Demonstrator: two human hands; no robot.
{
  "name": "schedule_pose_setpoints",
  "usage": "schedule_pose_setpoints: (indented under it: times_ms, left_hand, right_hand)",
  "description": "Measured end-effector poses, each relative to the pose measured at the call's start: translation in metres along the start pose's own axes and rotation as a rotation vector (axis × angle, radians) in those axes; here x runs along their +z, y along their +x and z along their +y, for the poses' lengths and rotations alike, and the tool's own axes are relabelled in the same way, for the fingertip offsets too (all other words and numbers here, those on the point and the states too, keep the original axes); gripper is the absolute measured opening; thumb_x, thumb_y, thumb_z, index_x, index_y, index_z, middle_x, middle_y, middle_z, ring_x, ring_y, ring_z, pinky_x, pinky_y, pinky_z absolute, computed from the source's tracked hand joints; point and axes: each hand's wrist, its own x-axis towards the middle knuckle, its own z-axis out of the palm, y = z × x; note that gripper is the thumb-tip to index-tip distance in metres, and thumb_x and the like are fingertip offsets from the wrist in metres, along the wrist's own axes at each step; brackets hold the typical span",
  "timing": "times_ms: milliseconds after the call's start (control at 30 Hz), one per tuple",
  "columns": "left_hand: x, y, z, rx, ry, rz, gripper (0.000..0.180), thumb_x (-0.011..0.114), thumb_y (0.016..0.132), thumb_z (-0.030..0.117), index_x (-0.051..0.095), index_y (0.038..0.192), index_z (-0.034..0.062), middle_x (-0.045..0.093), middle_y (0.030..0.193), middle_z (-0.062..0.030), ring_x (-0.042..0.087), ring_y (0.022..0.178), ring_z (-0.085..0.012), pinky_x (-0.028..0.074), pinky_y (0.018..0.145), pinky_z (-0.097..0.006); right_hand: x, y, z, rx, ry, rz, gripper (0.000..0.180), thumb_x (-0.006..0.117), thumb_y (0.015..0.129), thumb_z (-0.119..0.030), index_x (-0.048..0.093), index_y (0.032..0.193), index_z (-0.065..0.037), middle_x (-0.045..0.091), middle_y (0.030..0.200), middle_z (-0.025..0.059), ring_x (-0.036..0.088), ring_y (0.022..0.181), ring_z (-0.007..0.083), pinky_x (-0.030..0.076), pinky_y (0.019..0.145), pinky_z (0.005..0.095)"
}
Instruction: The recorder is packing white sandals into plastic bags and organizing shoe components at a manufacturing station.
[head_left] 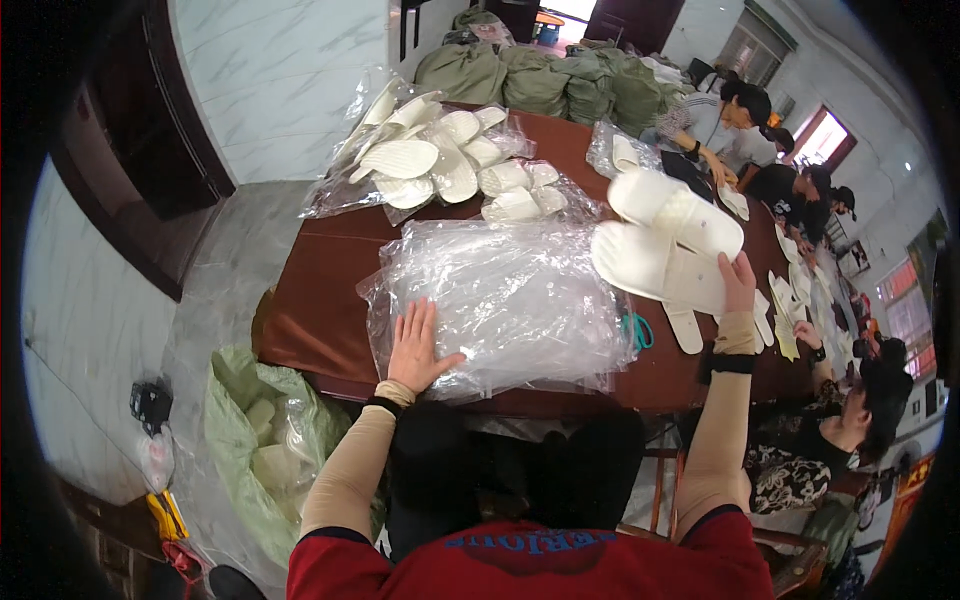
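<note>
A pair of white slippers is gripped at the strap end by my right hand, raised over the right part of the table. My left hand lies flat, fingers spread, on the left front of a stack of clear plastic bags. Teal scissor handles stick out at the right edge of the stack. Behind the stack lies a heap of slippers in clear bags. More loose slippers rest on the table below and beside the pair I hold.
The brown-covered table runs away to the right, where several people sit with slippers before them. A green woven sack with slippers inside stands at the left front corner. Full green sacks line the far end.
</note>
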Motion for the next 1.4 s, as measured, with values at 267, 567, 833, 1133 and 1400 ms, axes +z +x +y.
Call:
schedule_pose_setpoints:
  times_ms: [267,567,833,1133,1400]
  left_hand:
    - [0.003,-0.003,-0.007,0.000,0.005,0.043,0.099,0.068,0.072,0.054,0.023,0.142,0.0004,0.022,0.147,-0.0228,0.019,0.138,-0.0386,0.019,0.110,-0.052]
    - [-0.061,0.005,-0.027,-0.249,-0.106,0.535,0.064,0.063,0.085,0.028,0.037,0.136,0.0003,0.037,0.139,-0.0238,0.034,0.130,-0.0366,0.027,0.106,-0.044]
    - [0.013,0.052,-0.036,-0.248,-0.588,0.154,0.079,0.063,0.087,0.036,0.022,0.142,-0.0027,0.023,0.146,-0.0272,0.029,0.135,-0.0363,0.028,0.108,-0.037]
    - [0.019,0.026,-0.046,-0.170,-0.188,0.219,0.083,0.069,0.078,0.022,0.023,0.142,0.0011,0.029,0.143,-0.0248,0.031,0.131,-0.0392,0.028,0.106,-0.045]
    - [0.024,0.038,-0.036,-0.230,-0.218,0.185,0.086,0.069,0.078,0.034,0.020,0.146,0.0120,0.028,0.146,-0.0157,0.029,0.134,-0.0354,0.023,0.103,-0.059]
  right_hand:
    - [0.118,-0.082,0.084,0.125,0.127,-0.296,0.023,0.061,0.088,-0.014,0.057,0.106,-0.001,0.061,0.091,0.0011,0.055,0.078,0.0083,0.046,0.068,0.0253]
    - [0.081,-0.092,0.162,0.503,0.136,-0.265,0.027,0.063,0.087,-0.018,0.060,0.108,-0.001,0.063,0.093,0.0042,0.058,0.080,0.0110,0.047,0.070,0.0257]
    - [0.108,-0.089,0.165,0.379,0.192,-0.326,0.032,0.065,0.086,-0.018,0.058,0.112,0.000,0.063,0.094,0.0036,0.057,0.082,0.0114,0.046,0.073,0.0253]
    - [-0.018,-0.031,0.163,0.395,0.165,0.084,0.028,0.063,0.087,-0.020,0.060,0.108,-0.001,0.063,0.096,0.0033,0.057,0.083,0.0100,0.048,0.072,0.0275]
    - [-0.066,-0.001,0.172,0.281,-0.557,0.450,0.045,0.062,0.086,-0.022,0.050,0.124,-0.001,0.056,0.116,0.0098,0.056,0.101,0.0212,0.046,0.086,0.0329]
